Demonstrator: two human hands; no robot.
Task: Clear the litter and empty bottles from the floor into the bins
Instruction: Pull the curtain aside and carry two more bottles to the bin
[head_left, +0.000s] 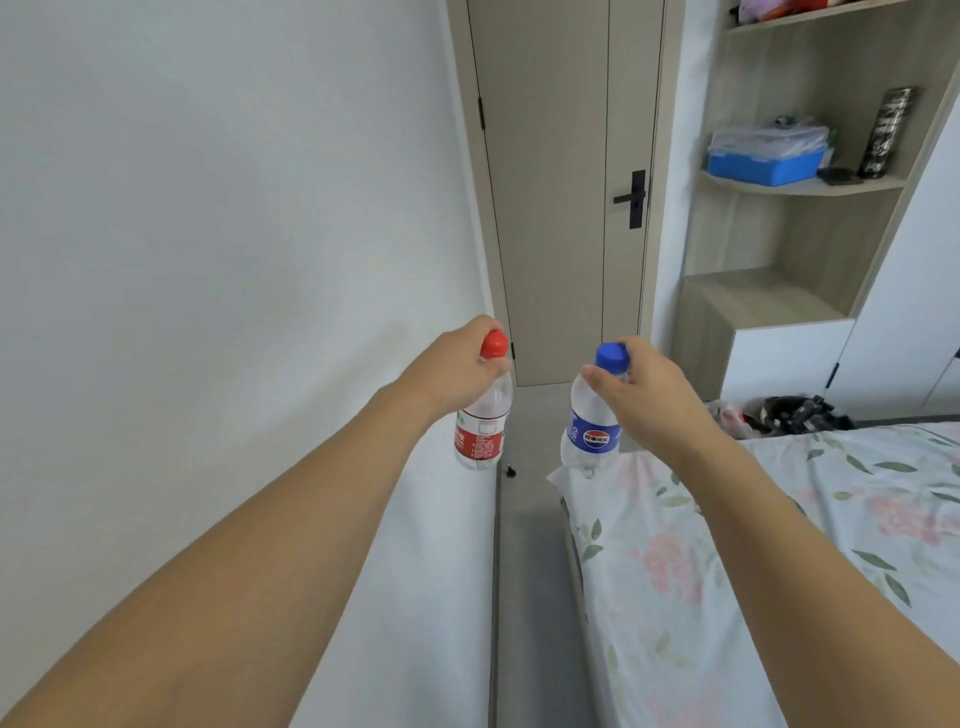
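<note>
My left hand (452, 371) grips the neck of a clear plastic bottle with a red cap and red label (480, 431); the bottle hangs upright beside the white wall. A second clear bottle with a blue cap and blue label (592, 426) is held at its neck by my right hand (647, 387), above the corner of the bed. Both bottles look empty and are raised in front of me, well off the grey floor (530, 519). No bin is in view.
A narrow strip of floor runs between the white wall (234, 234) and a bed with a floral sheet (753, 545) toward a closed beige door (561, 197). A small dark object (511, 471) lies on the floor. Wooden shelves (789, 187) and dark clutter (789, 413) stand at right.
</note>
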